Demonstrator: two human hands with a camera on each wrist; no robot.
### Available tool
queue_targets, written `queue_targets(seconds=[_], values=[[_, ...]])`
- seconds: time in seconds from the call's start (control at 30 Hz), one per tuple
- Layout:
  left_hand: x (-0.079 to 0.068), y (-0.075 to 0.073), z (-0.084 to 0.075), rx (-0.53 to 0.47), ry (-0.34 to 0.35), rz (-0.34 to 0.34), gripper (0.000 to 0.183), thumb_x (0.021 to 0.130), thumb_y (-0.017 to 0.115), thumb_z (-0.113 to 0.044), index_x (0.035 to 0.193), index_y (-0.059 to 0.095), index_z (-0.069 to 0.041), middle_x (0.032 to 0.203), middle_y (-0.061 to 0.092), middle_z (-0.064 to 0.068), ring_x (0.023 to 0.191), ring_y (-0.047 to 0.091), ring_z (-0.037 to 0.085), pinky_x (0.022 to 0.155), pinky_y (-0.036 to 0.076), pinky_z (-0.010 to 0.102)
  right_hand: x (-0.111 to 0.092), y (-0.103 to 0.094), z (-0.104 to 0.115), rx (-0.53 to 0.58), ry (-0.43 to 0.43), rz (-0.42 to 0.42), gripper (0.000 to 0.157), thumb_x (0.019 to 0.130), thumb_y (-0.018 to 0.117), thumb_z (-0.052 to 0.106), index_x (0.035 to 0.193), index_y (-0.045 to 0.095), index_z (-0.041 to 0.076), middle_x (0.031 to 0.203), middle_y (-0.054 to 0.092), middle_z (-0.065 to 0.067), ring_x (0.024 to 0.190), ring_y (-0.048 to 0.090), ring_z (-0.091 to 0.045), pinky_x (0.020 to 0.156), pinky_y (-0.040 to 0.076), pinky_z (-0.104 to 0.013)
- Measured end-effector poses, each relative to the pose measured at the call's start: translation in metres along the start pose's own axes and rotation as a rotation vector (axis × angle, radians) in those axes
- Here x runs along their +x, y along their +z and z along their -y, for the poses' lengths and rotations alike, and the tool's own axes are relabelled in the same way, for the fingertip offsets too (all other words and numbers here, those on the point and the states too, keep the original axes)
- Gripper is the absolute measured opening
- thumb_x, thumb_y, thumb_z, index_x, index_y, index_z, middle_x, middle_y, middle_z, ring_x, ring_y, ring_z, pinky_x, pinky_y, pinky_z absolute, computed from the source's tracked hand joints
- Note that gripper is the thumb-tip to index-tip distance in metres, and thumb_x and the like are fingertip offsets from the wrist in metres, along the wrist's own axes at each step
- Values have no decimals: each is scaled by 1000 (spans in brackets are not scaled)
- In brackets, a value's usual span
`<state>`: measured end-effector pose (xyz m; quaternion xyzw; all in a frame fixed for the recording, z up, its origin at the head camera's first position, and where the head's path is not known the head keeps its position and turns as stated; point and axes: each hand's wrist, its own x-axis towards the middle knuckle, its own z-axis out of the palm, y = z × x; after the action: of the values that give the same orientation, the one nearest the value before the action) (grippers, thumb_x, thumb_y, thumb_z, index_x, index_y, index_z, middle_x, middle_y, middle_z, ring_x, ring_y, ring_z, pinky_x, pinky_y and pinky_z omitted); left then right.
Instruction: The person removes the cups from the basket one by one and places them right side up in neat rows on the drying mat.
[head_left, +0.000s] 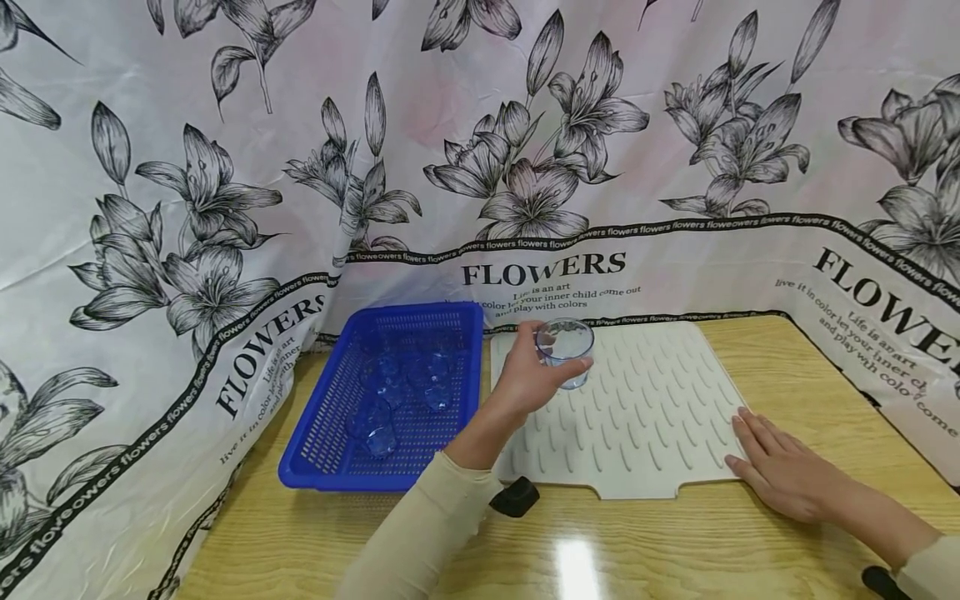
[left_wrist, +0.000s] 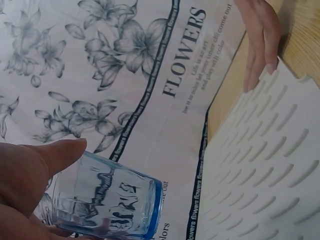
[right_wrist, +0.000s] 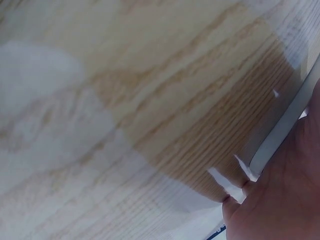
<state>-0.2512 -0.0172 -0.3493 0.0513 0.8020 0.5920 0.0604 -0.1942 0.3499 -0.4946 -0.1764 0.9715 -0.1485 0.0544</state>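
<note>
My left hand grips a clear glass with a blue rim, held over the back left part of a white ridged drying mat. Seen from the left wrist, thumb and fingers wrap the sides of the glass, its blue rim pointing away from the palm. My right hand rests with fairly straight fingers at the mat's right edge. In the right wrist view that hand lies against the pale mat edge, most of its fingers hidden. Several clear bluish glasses lie in a blue basket left of the mat.
Everything stands on a light wood table. A white flower-printed cloth hangs behind and along both sides, close to the basket and the mat's back edge. Below the left wrist a black piece shows.
</note>
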Motion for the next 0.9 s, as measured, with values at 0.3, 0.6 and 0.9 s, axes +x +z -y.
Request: queue_targets(seconds=[0.3, 0.6, 0.9], values=[[13, 22, 6, -81, 20, -2, 73, 86, 86, -28, 145, 45, -23, 139, 54, -2, 139, 47, 28, 102, 50, 45, 1, -2, -2, -7, 1, 2, 71, 112, 39, 35, 154, 18, -19, 159, 14, -42, 148, 10, -59, 123, -7, -58], [31, 52, 18, -93, 44, -3, 76, 82, 89, -21, 146, 49, -27, 136, 56, -6, 133, 52, 24, 90, 55, 35, 1, 2, -7, 10, 10, 4, 73, 112, 38, 37, 155, 15, -17, 161, 11, -41, 149, 6, -58, 122, -9, -59], [57, 81, 39, -9, 29, 1, 78, 83, 88, -24, 149, 47, -20, 140, 57, 1, 133, 54, 24, 96, 53, 33, 3, 2, -4, 11, 2, -3, 72, 112, 39, 36, 155, 16, -17, 160, 13, -42, 148, 9, -59, 120, 1, -67]])
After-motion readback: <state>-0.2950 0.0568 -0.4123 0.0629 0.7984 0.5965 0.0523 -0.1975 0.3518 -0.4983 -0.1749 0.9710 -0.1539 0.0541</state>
